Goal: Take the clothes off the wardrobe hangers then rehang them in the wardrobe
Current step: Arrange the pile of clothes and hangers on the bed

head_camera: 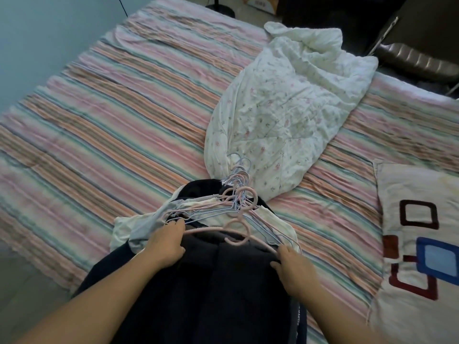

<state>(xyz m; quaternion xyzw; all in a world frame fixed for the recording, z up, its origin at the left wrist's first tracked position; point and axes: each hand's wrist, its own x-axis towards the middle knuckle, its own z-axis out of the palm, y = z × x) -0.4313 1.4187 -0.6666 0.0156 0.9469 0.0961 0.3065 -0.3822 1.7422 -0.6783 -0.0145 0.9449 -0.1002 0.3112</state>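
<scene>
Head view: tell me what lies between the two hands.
In the head view, the pink plastic hanger with its dark garment spans from left hand to right hand.

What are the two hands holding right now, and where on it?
Both hands grip the dark garment at its shoulders: left hand, right hand, over the pink hanger.
</scene>
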